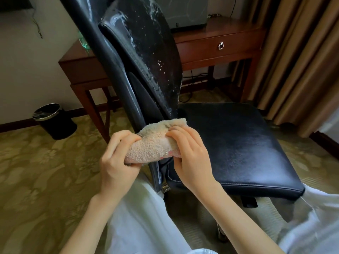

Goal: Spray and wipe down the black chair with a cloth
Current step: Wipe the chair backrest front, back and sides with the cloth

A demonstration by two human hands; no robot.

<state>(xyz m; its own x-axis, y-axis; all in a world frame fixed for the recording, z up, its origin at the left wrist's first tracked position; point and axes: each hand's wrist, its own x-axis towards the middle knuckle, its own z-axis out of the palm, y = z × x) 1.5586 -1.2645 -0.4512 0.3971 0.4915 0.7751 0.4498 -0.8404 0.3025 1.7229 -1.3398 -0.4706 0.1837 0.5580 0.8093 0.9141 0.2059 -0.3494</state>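
The black chair (238, 143) stands in front of me, seat to the right, backrest (146, 52) rising at the left with white foam streaks and droplets on it. A beige terry cloth (156, 142) is bunched at the base of the backrest where it meets the seat. My left hand (117, 162) grips the cloth's left end and my right hand (189, 154) grips its right end. A green spray bottle (83, 43) shows partly behind the chair frame, on the desk.
A wooden desk (220, 44) with a drawer stands behind the chair. A black bin (53, 120) sits on the patterned carpet at the left. Curtains (302, 61) hang at the right. White fabric (139, 217) covers my lap below.
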